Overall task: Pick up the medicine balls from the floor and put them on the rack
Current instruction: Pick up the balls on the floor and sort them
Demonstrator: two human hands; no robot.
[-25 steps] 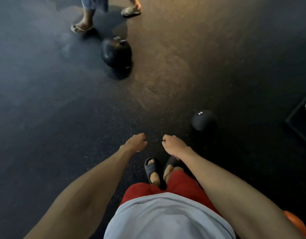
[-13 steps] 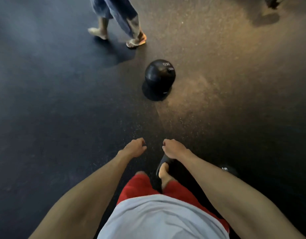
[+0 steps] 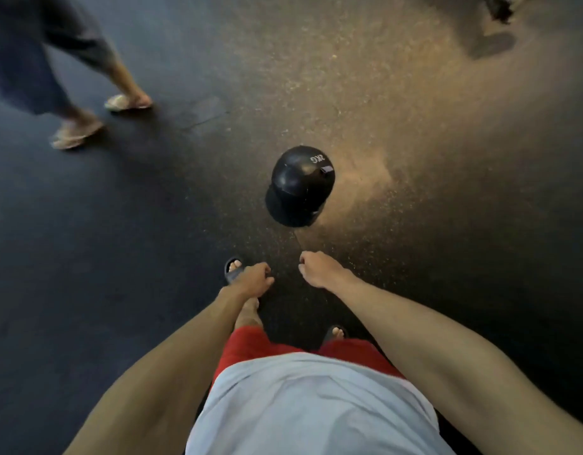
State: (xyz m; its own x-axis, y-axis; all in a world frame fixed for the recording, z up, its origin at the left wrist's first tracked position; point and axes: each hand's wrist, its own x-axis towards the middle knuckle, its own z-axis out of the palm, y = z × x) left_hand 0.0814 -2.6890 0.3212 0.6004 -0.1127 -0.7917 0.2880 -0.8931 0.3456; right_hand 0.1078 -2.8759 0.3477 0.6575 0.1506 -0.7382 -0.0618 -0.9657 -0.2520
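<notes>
A black medicine ball (image 3: 302,178) with white "KG" lettering sits on the dark rubber floor (image 3: 415,159), just ahead of my hands. My left hand (image 3: 250,280) hangs below and left of the ball, fingers loosely curled, holding nothing. My right hand (image 3: 319,270) hangs below the ball, a short gap from it, also loosely curled and empty. Neither hand touches the ball. No rack is in view.
Another person's legs in sandals (image 3: 86,126) step across the floor at the upper left. A dark object with a shadow (image 3: 495,14) lies at the top right. My own feet in dark slides (image 3: 232,269) are under my hands.
I have walked forward: the medicine ball is now closer and nearer the centre. The smaller ball at the right has left the view. The other person has moved left.
</notes>
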